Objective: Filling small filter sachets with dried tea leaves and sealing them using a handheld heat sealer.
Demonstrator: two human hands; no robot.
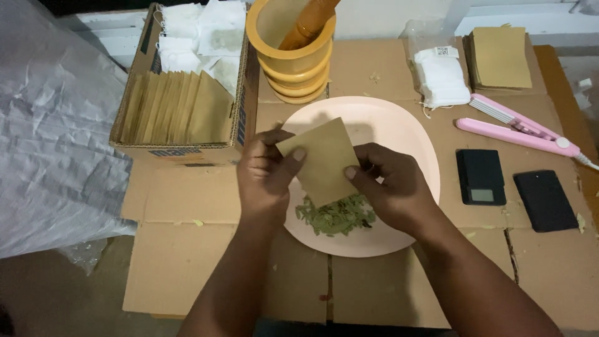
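Near edge: flattened cardboard sheets (187, 262) cover the desk, seams and a few leaf crumbs showing, a dark floor strip below them.
Left hand (265, 178): thumb and fingers pinching the left edge of a small brown paper pouch (324, 159), thumb on top.
Right hand (390, 187): pinching the pouch's right edge, fingers curled beneath.
Pouch: held tilted between both hands, above the plate, its lower corner right over the leaves.
Dried green leaves (337, 216): a small heap on the near part of the plate, just under the pouch.
Plate (399, 131): pale pink, round, resting on the cardboard in the middle of the desk.
Left side: crinkled grey plastic sheeting (56, 143) drapes down beside the cardboard.
Right side: a small black pocket scale (480, 176) and a flat black rectangular cover (546, 201) lie side by side, well apart from the plate.
Further right: a pink handheld sealer (518, 130) lies slantwise beyond the scale.
Far left: an open cardboard box (240, 122) holds upright brown pouches (175, 107), with white filter bags (199, 34) behind them.
Far centre: a yellow mortar (293, 56) with a wooden pestle (309, 22) leaning in it, just beyond the plate.
Far right: a pack of white bags (441, 78), then a stack of brown pouches (499, 57).
Back: a pale wall ledge (524, 22) runs behind the desk.
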